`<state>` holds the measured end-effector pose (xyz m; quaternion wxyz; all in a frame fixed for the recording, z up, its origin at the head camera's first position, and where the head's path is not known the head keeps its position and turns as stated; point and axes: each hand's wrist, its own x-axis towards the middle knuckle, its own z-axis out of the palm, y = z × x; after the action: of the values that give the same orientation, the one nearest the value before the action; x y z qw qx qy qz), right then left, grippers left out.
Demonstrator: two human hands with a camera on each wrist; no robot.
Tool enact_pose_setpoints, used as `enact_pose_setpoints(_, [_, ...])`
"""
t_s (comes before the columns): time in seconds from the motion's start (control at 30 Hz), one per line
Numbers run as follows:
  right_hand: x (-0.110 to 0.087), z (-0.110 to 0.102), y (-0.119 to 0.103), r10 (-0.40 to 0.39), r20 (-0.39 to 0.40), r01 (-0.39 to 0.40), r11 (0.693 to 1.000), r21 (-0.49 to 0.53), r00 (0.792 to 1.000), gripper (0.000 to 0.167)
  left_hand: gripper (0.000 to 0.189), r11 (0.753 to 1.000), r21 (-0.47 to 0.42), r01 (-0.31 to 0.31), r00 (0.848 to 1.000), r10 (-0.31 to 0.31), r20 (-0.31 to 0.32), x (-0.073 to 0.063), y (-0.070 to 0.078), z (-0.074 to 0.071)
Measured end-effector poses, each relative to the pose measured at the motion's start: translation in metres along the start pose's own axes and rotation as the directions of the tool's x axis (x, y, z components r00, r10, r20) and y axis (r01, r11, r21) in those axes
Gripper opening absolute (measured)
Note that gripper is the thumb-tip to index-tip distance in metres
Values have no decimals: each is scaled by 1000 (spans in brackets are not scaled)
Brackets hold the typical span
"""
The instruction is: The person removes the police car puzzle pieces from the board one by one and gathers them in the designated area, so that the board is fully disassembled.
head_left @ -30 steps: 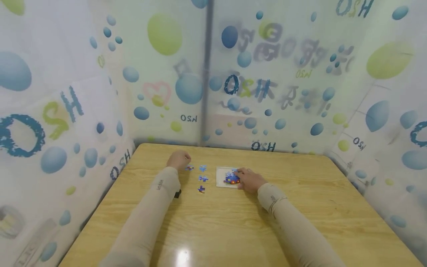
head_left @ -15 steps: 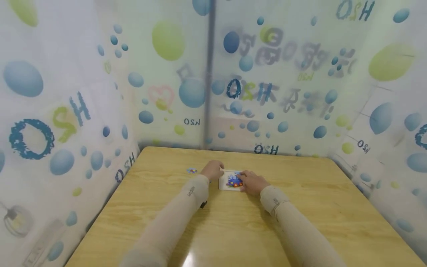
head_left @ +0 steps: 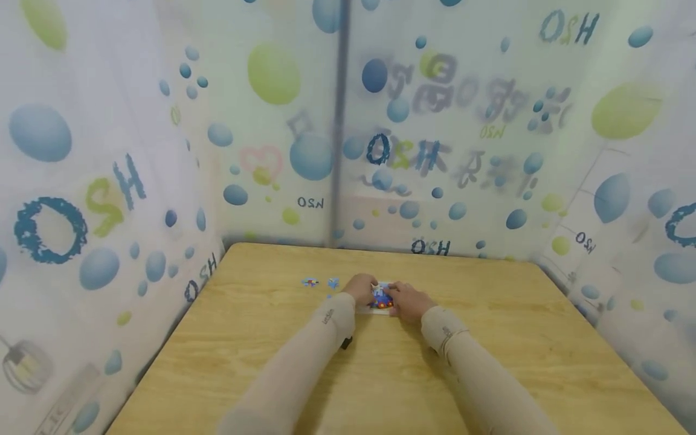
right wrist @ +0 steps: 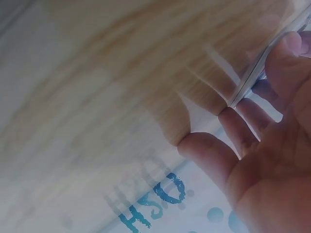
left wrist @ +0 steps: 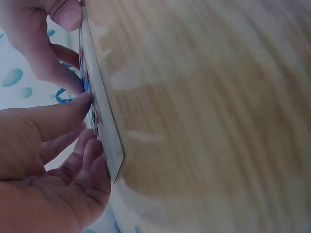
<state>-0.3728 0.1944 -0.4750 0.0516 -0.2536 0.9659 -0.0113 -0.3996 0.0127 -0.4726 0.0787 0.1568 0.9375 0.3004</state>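
Observation:
A small jigsaw puzzle board (head_left: 375, 311) with a white rim lies on the table, a blue and red picture partly filled in on it. My left hand (head_left: 360, 289) covers its left side; in the left wrist view its thumb and curled fingertips pinch a small puzzle piece (left wrist: 94, 118) right at the board's surface. From the right, my right hand (head_left: 411, 301) grips the board, thumb at the near edge and an index finger on the picture. The right wrist view shows other fingertips at the board's far corner and on the tabletop. The left hand hides part of the board.
Left of the board lie loose puzzle pieces: one with red (head_left: 310, 282), a light blue one (head_left: 333, 282), and another (head_left: 329, 296) peeking out beside the left sleeve. Patterned curtains (head_left: 272, 181) enclose the wooden table (head_left: 489, 338) at the back and sides.
My left hand has moved right, from beside the loose pieces onto the board's left side. The right hand stays at the board's right side.

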Motion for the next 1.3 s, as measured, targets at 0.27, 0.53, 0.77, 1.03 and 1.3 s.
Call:
enact_pose_setpoints(0.27, [3, 0, 4, -8, 13, 8, 1000, 12, 1000, 60, 40, 999, -35, 17, 1000, -16, 24, 5, -1, 1])
enact_pose_setpoints(0.53, [-1, -7, 0, -24, 5, 24, 996, 83, 1000, 59, 34, 999, -43, 4, 999, -2, 45, 7, -6, -2])
enact_pose_setpoints(0.77, [1, -10, 2, 2, 27, -5, 996, 91, 1000, 60, 34, 1000, -18, -20, 998, 21, 57, 4, -2, -6])
enact_pose_setpoints(1.03, [5, -13, 8, 18, 55, -23, 996, 90, 998, 61, 33, 998, -39, -50, 997, 52, 57, 7, -1, -7])
enact_pose_setpoints(1.3, [3, -14, 5, 15, 80, -26, 990, 136, 997, 60, 33, 992, -123, 32, 998, -25, 65, 15, -12, -3])
